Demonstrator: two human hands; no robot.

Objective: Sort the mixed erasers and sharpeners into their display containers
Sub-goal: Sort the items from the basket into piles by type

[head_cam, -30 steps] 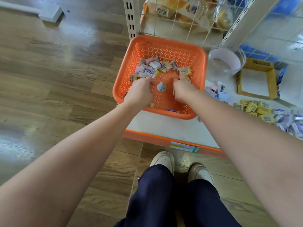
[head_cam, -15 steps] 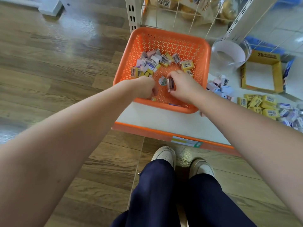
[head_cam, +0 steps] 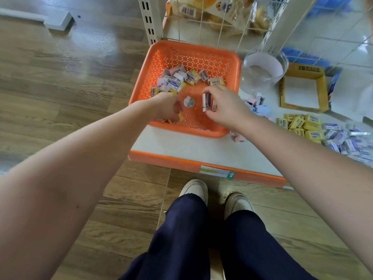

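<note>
An orange perforated basket [head_cam: 193,57] stands on a low white shelf and holds a heap of mixed erasers and sharpeners [head_cam: 177,78]. Both hands are inside it. My right hand [head_cam: 224,107] pinches a small stack of white-and-blue erasers [head_cam: 206,101]. My left hand [head_cam: 168,109] is curled over several small pieces near the front wall, a yellow eraser [head_cam: 180,117] showing under its fingers. A round sharpener [head_cam: 189,102] lies between the hands.
A clear round jar [head_cam: 262,67] and an open yellow cardboard box [head_cam: 302,88] stand right of the basket. Sorted piles lie on the shelf: pastel pieces [head_cam: 259,107], yellow erasers [head_cam: 300,125], white-and-blue erasers [head_cam: 343,141]. A wire rack [head_cam: 222,19] rises behind. Wooden floor lies left.
My right hand has gathered erasers from the basket floor and now holds them upright. My left hand closed over pieces near the front wall. The view shifted slightly.
</note>
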